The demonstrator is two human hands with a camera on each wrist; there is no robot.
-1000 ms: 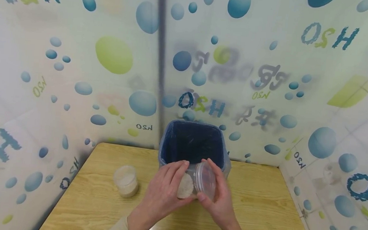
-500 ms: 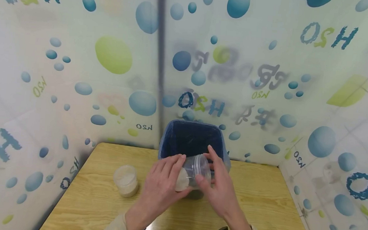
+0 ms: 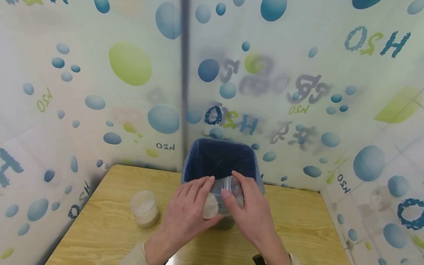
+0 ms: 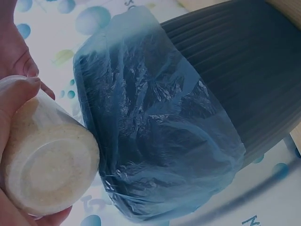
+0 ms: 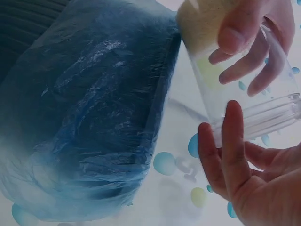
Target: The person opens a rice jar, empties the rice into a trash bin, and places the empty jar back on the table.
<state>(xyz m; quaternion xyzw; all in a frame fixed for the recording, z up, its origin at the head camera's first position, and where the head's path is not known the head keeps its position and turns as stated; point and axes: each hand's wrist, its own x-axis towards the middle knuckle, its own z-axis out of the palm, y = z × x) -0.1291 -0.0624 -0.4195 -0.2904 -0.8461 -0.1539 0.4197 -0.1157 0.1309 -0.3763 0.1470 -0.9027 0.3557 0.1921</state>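
My left hand (image 3: 188,209) grips the body of a clear plastic jar (image 3: 216,200), tilted on its side over the near rim of the bin. Pale, grainy stuff lies at the jar's base, which faces my left wrist camera; the jar (image 4: 51,160) hides part of that palm. My right hand (image 3: 252,211) holds the ridged, transparent screw lid (image 3: 235,189), thumb on the near side and fingers on the far side. In the right wrist view, the lid (image 5: 270,115) sits on the jar's mouth, with fingertips (image 5: 233,113) against its edge.
A dark bin (image 4: 244,70) with a blue liner bag (image 3: 225,160) stands on the wooden table (image 3: 301,225), right behind the jar. To the left is a second clear jar (image 3: 144,210) with pale contents. A patterned curtain (image 3: 133,102) closes off the back and sides.
The lid end has swung away from the head camera and the jar has risen slightly. My right fingers spread loose around the lid half a second ago, then closed on it again.
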